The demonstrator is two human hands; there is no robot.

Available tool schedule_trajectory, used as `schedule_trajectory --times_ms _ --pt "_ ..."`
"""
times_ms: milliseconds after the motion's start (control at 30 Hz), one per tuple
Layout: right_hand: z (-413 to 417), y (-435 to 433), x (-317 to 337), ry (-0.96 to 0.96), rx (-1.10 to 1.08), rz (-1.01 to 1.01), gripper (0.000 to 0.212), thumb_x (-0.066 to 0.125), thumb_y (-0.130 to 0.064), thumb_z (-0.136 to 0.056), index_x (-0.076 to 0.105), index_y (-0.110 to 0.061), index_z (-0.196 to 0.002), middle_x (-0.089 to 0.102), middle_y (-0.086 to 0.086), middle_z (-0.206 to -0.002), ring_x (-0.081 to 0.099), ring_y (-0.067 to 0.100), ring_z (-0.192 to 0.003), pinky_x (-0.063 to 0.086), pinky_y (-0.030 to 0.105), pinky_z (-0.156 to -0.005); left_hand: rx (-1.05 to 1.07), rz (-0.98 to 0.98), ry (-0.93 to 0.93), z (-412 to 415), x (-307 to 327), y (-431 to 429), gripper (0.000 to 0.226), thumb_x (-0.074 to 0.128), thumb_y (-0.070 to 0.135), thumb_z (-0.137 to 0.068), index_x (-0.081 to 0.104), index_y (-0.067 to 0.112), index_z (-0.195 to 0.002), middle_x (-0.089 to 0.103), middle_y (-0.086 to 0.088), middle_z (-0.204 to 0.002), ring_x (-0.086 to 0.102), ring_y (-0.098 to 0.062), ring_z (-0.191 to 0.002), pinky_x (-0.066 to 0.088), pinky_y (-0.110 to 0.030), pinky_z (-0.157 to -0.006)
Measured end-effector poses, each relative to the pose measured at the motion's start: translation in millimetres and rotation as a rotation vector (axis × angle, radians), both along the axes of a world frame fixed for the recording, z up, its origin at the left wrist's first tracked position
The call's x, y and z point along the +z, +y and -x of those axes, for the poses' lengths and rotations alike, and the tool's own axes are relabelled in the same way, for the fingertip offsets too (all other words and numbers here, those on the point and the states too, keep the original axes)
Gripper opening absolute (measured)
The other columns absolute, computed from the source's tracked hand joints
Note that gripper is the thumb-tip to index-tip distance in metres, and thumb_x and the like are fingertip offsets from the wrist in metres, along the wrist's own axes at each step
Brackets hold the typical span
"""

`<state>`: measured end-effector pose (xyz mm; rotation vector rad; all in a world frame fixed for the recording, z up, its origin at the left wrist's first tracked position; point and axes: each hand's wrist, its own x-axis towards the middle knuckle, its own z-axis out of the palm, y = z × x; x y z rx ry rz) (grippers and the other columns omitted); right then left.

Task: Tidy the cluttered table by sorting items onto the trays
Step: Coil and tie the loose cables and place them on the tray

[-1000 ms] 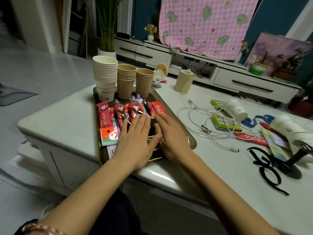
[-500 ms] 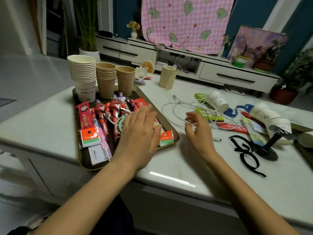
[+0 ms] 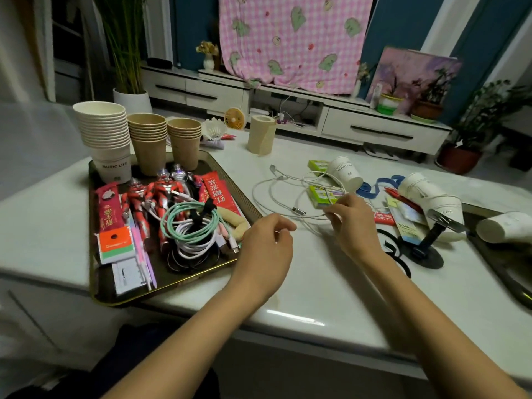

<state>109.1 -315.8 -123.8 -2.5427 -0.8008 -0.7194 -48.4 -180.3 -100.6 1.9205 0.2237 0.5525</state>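
White cable [image 3: 298,210] lay in loose loops on the worktop [image 3: 316,277], right of the tray [image 3: 102,283]. Right grip [image 3: 349,223] was pinched on one strand. Left grip [image 3: 267,243] hovered beside the tray's right edge, fingers curled; whether it held anything could not be determined.

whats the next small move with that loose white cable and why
Probably draw the white cable in and loop it into a coil: the right hand pinches one strand, the rest sprawls over the table, and coiled cables lie on the tray.
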Motion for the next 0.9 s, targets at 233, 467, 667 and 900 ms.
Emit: schedule_trajectory --times_ms 233,467,667,900 --pt "12.9 -7.9 -6.1 0.216 -0.065 0.418 0.028 0.051 -0.039 -0.09 0.061 -0.016 -0.102 0.058 0.007 -0.111 0.047 0.026 -0.109 0.035 0.036 -0.087 -0.063 0.091 0.104 -6.2 -2.9 -8.8 0.027 0.041 0.0 -0.09 0.058 0.019 -0.082 0.065 -0.007 -0.091 0.062 -0.026 -0.09 0.048 -0.034 -0.08" --pt "63.7 2.2 19.7 0.619 0.212 -0.069 0.016 0.057 -0.02 -0.089 0.062 -0.008 -0.08 0.061 -0.002 -0.07 0.054 0.012 -0.065 0.04 0.017 -0.06 -0.186 0.66 0.359 -14.5 -2.1 -17.9 0.028 0.037 0.018 -0.099 0.05 0.012 -0.076 0.052 -0.006 -0.068 0.048 -0.012 -0.051 0.039 -0.023 -0.054" --pt "113.6 1.5 28.0 0.572 0.438 -0.148 0.011 0.064 -0.021 -0.085 0.064 -0.02 -0.075 0.061 -0.008 -0.066 0.051 -0.001 -0.059 0.039 0.014 -0.058 -0.059 0.872 0.284 -10.1 10.6 -9.7 0.027 0.031 0.001 -0.096 0.049 0.008 -0.078 0.055 -0.005 -0.056 0.051 -0.016 -0.051 0.042 -0.023 -0.053" --pt "92.0 2.9 26.9 0.272 0.433 -0.131 0.036 0.06 -0.007 -0.087 0.057 -0.017 -0.122 0.05 0.003 -0.115 0.045 0.009 -0.104 0.034 0.017 -0.093 -0.282 0.832 0.494 6.2 28.4 3.5 0.024 0.031 0.007 -0.094 0.045 0.01 -0.074 0.026 0.007 -0.037 0.015 -0.002 -0.025 0.009 -0.011 -0.026"
